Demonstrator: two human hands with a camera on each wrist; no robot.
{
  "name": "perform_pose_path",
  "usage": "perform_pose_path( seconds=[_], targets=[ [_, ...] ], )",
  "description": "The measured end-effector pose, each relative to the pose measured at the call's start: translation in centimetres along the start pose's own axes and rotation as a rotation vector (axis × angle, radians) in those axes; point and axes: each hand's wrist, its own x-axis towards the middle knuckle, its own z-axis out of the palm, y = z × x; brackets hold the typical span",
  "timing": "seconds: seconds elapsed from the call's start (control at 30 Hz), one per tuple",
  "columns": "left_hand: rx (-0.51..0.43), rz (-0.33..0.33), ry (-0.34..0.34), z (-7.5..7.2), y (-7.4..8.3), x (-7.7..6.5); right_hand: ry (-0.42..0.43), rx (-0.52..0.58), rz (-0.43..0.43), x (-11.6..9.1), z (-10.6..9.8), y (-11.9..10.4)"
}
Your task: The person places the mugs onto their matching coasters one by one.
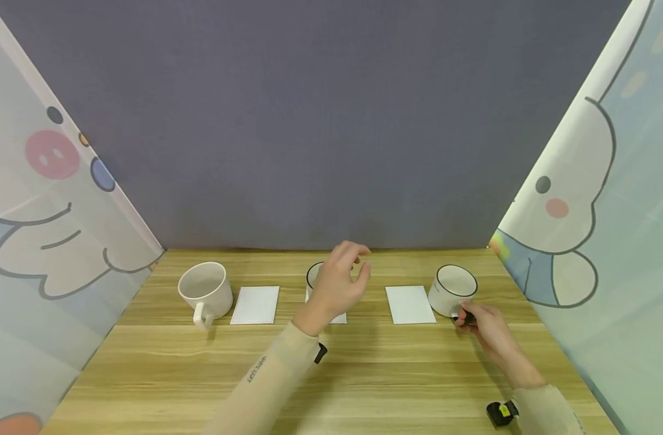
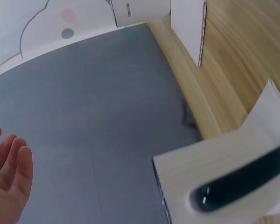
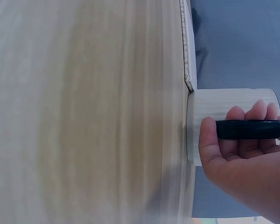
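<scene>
On the right side of the table stands a white mug (image 1: 445,299) with a dark rim. My right hand (image 1: 489,329) grips its black handle (image 3: 249,129), fingers passing behind the handle and thumb at its lower end. My left hand (image 1: 337,284) hovers over the middle mug (image 1: 313,275), fingers loosely bent and holding nothing. That mug is white with a dark rim and is partly hidden behind the hand in the head view. Its dark green handle (image 2: 242,182) shows in the left wrist view. Beneath it lies a white square card (image 1: 339,319).
A plain white mug (image 1: 214,299) stands at the left, its handle toward me. One white card (image 1: 255,305) lies beside it, another white card (image 1: 410,305) just left of the right mug. A grey panel (image 1: 320,121) closes off the back; printed cloth (image 1: 608,241) hangs at the sides.
</scene>
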Motion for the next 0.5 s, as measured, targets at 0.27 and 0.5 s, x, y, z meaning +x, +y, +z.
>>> perform_pose_path(
  seconds=[0.27,0.5],
  targets=[
    [-0.023,-0.052,-0.068,1.9,0.3,0.1,0.005,0.000,0.002,0.0,0.0,0.0],
    [0.006,-0.102,-0.156,3.5,0.1,0.3,0.001,-0.008,0.002,0.1,-0.1,0.1]
  ],
)
